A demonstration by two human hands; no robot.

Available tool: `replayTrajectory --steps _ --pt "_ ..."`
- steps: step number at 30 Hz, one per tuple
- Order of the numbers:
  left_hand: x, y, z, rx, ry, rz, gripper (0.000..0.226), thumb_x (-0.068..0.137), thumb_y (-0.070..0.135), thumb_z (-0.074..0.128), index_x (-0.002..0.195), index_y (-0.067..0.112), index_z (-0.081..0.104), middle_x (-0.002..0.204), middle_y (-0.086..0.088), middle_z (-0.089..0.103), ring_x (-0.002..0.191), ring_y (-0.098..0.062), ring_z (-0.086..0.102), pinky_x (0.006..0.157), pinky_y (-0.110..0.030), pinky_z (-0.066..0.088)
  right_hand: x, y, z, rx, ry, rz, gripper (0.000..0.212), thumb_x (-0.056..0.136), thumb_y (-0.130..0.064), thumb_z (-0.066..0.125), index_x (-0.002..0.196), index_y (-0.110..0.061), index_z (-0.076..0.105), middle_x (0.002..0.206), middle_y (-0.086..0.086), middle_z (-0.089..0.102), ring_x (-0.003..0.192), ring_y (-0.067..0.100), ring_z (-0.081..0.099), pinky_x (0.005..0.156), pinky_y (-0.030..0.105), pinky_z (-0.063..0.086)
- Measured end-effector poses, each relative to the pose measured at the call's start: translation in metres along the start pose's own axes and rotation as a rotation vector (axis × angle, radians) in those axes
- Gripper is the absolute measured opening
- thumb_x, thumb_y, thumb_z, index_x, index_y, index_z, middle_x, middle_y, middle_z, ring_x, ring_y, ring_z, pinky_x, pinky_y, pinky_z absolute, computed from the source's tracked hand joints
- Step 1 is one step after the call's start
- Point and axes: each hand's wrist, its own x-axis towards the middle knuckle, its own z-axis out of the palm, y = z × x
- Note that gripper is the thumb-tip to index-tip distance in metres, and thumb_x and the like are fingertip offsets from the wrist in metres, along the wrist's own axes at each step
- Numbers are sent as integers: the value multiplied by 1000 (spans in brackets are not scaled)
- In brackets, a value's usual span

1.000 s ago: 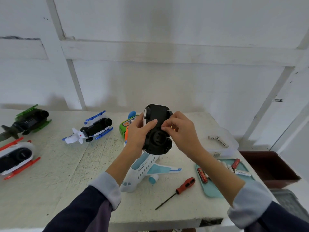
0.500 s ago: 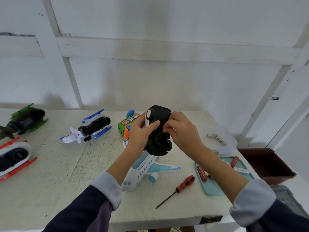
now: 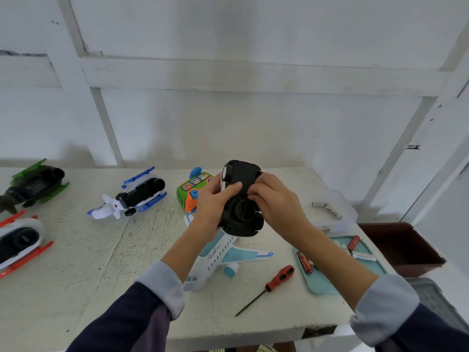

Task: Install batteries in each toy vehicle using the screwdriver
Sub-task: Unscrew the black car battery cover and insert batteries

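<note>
I hold a black toy car (image 3: 242, 204) upside down above the table, its black underside facing me. My left hand (image 3: 215, 204) grips its left side with the thumb across the underside. My right hand (image 3: 274, 203) grips the right side, fingertips pressed on the middle of the underside. A red-handled screwdriver (image 3: 269, 285) lies on the table below my right forearm. Red and white batteries (image 3: 304, 261) lie on a teal tray (image 3: 319, 283) at the right. A white and blue toy airplane (image 3: 220, 257) lies under the car.
A green and orange toy (image 3: 191, 191) stands behind my left hand. To the left lie a blue and white vehicle (image 3: 132, 199), a green one (image 3: 33, 186) and a red and white one (image 3: 20, 241). A clear box (image 3: 332, 212) with batteries and a brown bin (image 3: 398, 245) sit at right.
The car and both hands have sunk slightly and stayed together. My right fingers have shifted a little on the underside. Nothing on the table moved.
</note>
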Motion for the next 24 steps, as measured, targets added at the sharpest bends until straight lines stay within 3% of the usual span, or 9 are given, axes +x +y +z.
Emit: replayTrajectory --steps 4,8,11,21,24 --pt "0 -2 1 -16 2 -19 9 87 9 65 95 9 64 87 -15 66 73 -26 65 66 -35 57 1 2 -4 -25 8 -102 23 84 -13 47 77 -3 67 78 9 61 68 25 60 48 34 53" --pt "0 -4 1 -39 18 -55 25 86 10 65 107 -2 59 88 -17 65 68 -23 66 61 -32 58 1 5 -5 20 -16 -140 24 83 -13 49 76 -1 69 75 10 61 64 26 60 47 32 53" --pt "1 -3 1 -79 14 -88 21 87 10 64 105 1 59 84 -14 67 64 -21 67 57 -30 56 -2 10 -6 43 -28 -134 26 83 -13 50 81 -1 72 77 9 62 65 25 60 47 32 52" --pt "2 -6 3 -155 -4 -162 38 85 15 64 118 -3 55 98 -23 63 81 -32 64 72 -41 58 -4 13 -7 145 -42 -15 19 83 -11 57 86 -1 73 82 9 64 74 24 61 61 29 52" --pt "1 -7 3 -165 -4 -170 24 86 14 63 107 2 59 93 -20 65 76 -29 65 67 -37 57 -5 13 -7 140 -53 -6 13 78 -2 63 86 -1 73 82 10 64 74 23 61 64 23 48"
